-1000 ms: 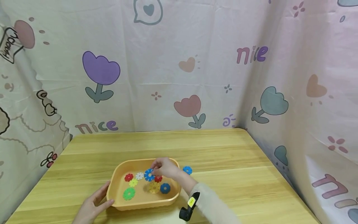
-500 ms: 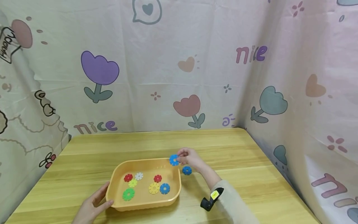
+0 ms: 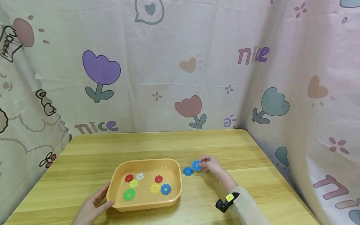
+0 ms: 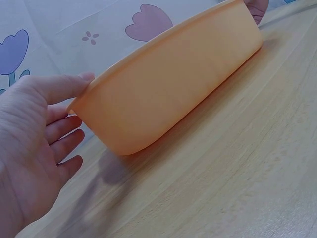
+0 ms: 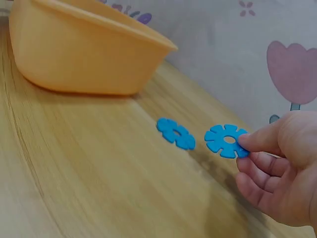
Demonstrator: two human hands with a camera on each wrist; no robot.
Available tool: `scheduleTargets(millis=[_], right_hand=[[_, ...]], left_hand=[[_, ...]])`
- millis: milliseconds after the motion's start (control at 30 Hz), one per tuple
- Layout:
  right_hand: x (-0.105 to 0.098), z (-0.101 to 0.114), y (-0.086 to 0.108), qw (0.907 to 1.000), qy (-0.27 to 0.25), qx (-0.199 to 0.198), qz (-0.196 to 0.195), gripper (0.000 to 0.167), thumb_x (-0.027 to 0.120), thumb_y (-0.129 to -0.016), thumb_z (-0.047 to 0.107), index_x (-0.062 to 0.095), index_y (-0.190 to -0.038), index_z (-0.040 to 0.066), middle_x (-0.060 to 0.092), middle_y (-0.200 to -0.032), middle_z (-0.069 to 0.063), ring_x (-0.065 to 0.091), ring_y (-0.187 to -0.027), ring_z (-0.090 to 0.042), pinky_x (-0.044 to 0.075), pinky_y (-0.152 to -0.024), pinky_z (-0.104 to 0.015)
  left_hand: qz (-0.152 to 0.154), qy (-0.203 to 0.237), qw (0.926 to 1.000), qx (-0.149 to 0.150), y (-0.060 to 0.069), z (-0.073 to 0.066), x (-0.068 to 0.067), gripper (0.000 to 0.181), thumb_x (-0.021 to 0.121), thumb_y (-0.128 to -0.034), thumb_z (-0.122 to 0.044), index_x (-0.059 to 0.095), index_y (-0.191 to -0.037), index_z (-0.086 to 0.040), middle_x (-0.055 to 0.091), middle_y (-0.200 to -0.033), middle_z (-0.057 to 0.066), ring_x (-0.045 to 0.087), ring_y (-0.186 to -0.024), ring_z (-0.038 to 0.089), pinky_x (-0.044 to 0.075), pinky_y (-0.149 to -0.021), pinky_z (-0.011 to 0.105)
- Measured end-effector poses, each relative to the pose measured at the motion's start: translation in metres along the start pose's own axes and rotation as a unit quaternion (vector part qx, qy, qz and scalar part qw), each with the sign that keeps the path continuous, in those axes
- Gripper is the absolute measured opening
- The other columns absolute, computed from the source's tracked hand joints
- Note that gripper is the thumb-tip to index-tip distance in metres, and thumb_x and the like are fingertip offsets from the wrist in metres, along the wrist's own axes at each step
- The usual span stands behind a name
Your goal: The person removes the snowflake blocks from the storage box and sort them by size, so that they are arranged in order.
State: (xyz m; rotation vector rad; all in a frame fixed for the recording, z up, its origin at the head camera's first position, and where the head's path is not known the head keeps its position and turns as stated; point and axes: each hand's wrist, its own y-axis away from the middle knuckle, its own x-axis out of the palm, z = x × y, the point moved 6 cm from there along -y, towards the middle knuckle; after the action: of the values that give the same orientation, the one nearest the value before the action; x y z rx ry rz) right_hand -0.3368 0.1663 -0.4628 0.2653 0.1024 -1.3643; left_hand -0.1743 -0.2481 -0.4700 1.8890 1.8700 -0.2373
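Note:
My right hand (image 3: 211, 164) pinches a blue notched disc (image 3: 196, 165) between thumb and fingers, right of the orange tray (image 3: 146, 206). In the right wrist view, the pinched disc (image 5: 228, 141) is close beside another blue disc (image 5: 176, 133) that lies on the table; the hand (image 5: 285, 166) holds it by its edge. My left hand (image 3: 92, 206) grips the tray's left end, and the left wrist view shows the thumb of this hand (image 4: 37, 148) on the tray rim (image 4: 143, 48) and the fingers below it.
Inside the tray lie a green disc (image 3: 129, 194), a white disc (image 3: 139, 177), an orange-yellow disc (image 3: 155, 188), a blue disc (image 3: 165, 189) and several red and yellow ones. Patterned cloth (image 3: 157, 109) hangs behind and beside the wooden table (image 3: 239, 193).
My right hand has carried the blue disc from above the tray, over its right rim, to the right of the disc on the table. My left hand has stayed on the tray.

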Motion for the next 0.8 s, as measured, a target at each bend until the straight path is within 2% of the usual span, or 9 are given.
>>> scheduleTargets(millis=[167,300,500,700,800], right_hand=[[-0.007,-0.014,-0.003,0.9978,0.053,0.018,-0.035,0.008,0.062,-0.083,-0.003,0.061,-0.091,-0.004,0.058,-0.075,-0.005,0.052,-0.062,-0.015,0.046,-0.054,-0.026],[-0.007,-0.019,-0.004,0.9966,0.068,0.022,-0.043,0.007,0.064,-0.082,-0.004,0.061,-0.089,-0.003,0.057,-0.073,-0.005,0.049,-0.060,-0.015,0.043,-0.050,-0.024],[-0.005,-0.019,-0.004,0.9941,0.099,0.004,-0.044,0.007,0.065,-0.081,-0.004,0.061,-0.086,-0.005,0.056,-0.071,-0.004,0.049,-0.057,-0.013,0.042,-0.047,-0.023],[-0.003,-0.016,-0.004,0.9882,0.143,-0.016,-0.052,0.007,0.066,-0.079,-0.004,0.062,-0.085,-0.005,0.056,-0.070,-0.003,0.048,-0.055,-0.012,0.042,-0.046,-0.022],[-0.002,-0.014,-0.005,0.9859,0.154,-0.020,-0.061,0.006,0.067,-0.079,-0.004,0.063,-0.083,-0.004,0.056,-0.069,-0.002,0.048,-0.054,-0.012,0.042,-0.047,-0.022]], left_hand=[[0.002,0.004,1.0000,0.001,0.000,0.000,0.000,0.083,0.064,-0.0871,-0.035,0.018,-0.147,-0.002,0.022,-0.146,0.025,0.027,-0.129,0.045,0.037,-0.096,0.056],[0.002,0.011,0.9999,-0.006,0.000,0.001,0.001,0.082,0.064,-0.0870,-0.035,0.018,-0.147,-0.002,0.022,-0.147,0.024,0.026,-0.130,0.045,0.036,-0.097,0.056],[0.003,0.012,0.9999,-0.002,-0.001,0.002,0.001,0.081,0.064,-0.0879,-0.032,0.018,-0.147,-0.001,0.020,-0.146,0.026,0.025,-0.130,0.046,0.036,-0.096,0.057],[0.003,0.029,0.9995,0.010,-0.001,0.000,0.001,0.080,0.063,-0.0884,-0.030,0.018,-0.147,-0.001,0.020,-0.146,0.026,0.023,-0.130,0.047,0.034,-0.092,0.065],[0.001,0.027,0.9996,0.010,-0.001,0.000,0.000,0.080,0.064,-0.0878,-0.030,0.019,-0.147,-0.001,0.021,-0.146,0.026,0.024,-0.130,0.046,0.034,-0.093,0.064]])
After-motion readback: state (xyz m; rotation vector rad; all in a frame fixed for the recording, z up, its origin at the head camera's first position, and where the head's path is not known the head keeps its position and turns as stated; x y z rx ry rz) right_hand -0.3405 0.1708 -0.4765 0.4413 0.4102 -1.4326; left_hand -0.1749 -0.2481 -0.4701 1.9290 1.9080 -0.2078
